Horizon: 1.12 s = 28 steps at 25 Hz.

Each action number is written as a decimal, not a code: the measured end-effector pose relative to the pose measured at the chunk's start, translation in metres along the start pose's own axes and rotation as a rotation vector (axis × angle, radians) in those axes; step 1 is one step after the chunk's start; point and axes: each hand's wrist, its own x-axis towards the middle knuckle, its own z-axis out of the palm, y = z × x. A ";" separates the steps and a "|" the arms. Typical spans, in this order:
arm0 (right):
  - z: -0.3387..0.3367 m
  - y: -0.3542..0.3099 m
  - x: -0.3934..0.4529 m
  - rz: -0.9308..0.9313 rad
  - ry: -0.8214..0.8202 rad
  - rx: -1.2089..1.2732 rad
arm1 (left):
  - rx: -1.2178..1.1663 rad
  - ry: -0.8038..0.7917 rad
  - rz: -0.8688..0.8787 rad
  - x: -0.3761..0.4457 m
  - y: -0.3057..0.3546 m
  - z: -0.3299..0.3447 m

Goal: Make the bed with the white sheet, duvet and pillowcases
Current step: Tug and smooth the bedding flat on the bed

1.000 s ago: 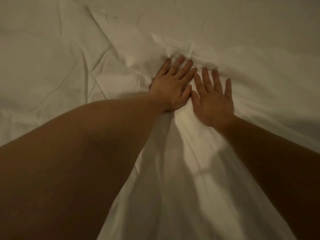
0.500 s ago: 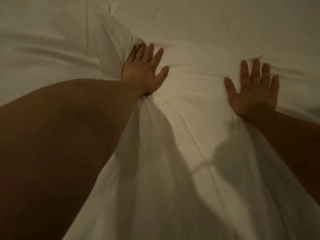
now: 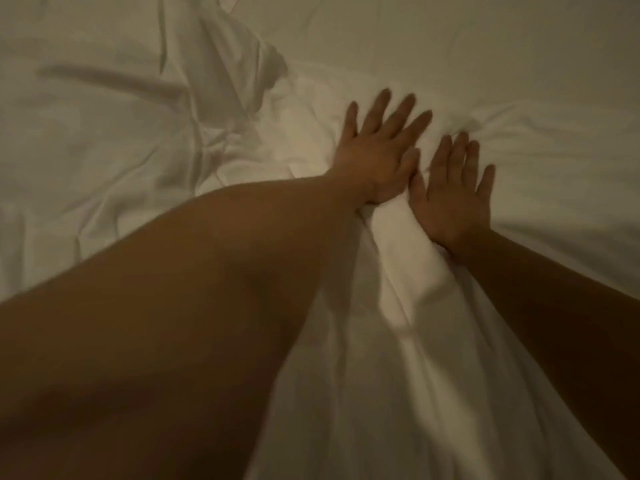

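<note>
White bedding fills the whole view, lit dimly and warmly, with soft shadows of the arms thrown across the near part. The white sheet [image 3: 398, 341] is spread under both hands and runs from the near edge to the far edge. To the far left the cloth is bunched into a rumpled ridge [image 3: 221, 98]; to the far right it lies smoother. The left hand [image 3: 379, 157] is laid flat on the sheet, fingers straight and fanned, nothing gripped. The right hand [image 3: 453, 199] is pressed flat just beside it, fingers straight and slightly spread, the two thumbs close or perhaps touching. Small creases are gathered beyond the fingertips. Both forearms are cut off by the near edge. No room beyond the bedding can be made out, and sheet cannot be told from duvet with certainty.
</note>
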 end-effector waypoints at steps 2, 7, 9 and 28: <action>-0.003 0.021 -0.003 -0.048 -0.020 -0.041 | 0.061 -0.023 -0.041 -0.012 -0.009 0.011; -0.009 0.052 -0.019 0.119 -0.048 -0.041 | 0.070 -0.082 -0.202 -0.037 -0.032 0.004; -0.010 0.043 -0.041 0.166 -0.093 0.025 | 0.015 -0.119 -0.261 -0.050 -0.026 0.002; 0.021 -0.007 -0.318 0.074 -0.101 -0.029 | 0.278 0.055 -0.044 -0.391 -0.032 -0.024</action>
